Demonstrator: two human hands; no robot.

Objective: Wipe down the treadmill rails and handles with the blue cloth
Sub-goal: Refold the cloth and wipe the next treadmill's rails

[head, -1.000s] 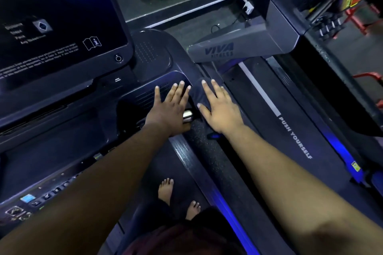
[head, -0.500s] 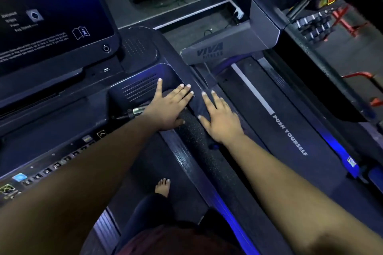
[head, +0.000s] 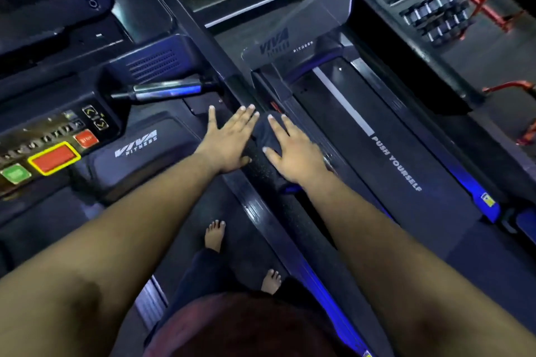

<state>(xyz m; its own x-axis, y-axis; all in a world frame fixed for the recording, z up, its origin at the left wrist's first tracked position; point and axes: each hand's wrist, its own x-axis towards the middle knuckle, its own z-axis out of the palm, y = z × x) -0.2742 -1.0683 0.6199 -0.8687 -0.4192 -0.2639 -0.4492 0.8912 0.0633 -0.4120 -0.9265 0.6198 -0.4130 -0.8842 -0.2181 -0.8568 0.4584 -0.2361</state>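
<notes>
Left hand: the left hand point(head: 229, 143) lies flat with fingers straight and spread, palm down on the left side of the rail, fingertips pointing to about 1 o'clock; its grip is apart and clamps nothing.
Right hand: the right hand point(head: 293, 152) lies flat, fingers straight and pointing to about 11 o'clock, pressing down on the cloth; its grip is apart, not curled round anything.
Blue cloth: the blue cloth point(head: 266, 136) looks dark in this light; it is draped over the rail, showing between the two hands and under the right hand's fingers, with a small blue edge peeking out below the right wrist.
Rail: the padded treadmill rail point(head: 285, 211) runs from about 11 o'clock to 5 o'clock through the middle of the view, between the two forearms, with a speckled black surface.
Handle: a shiny metal handle point(head: 168, 90) sticks out of the console at about 10 o'clock from the left hand, apart from it.
Console: the control console point(head: 55, 136) sits at 9 o'clock, with a red button framed in yellow point(head: 53, 158), a green button point(head: 15, 173) and a small red stop button point(head: 86, 138).
Neighbouring belt: a second treadmill's belt point(head: 406, 165) lies at 3 o'clock of the hands, printed "PUSH YOURSELF".
Feet: two bare feet point(head: 214, 236) stand on the belt at 6 o'clock, below the left hand.
Dumbbells: a rack of dumbbells point(head: 443, 13) stands at 1 o'clock, well apart from the hands.
</notes>
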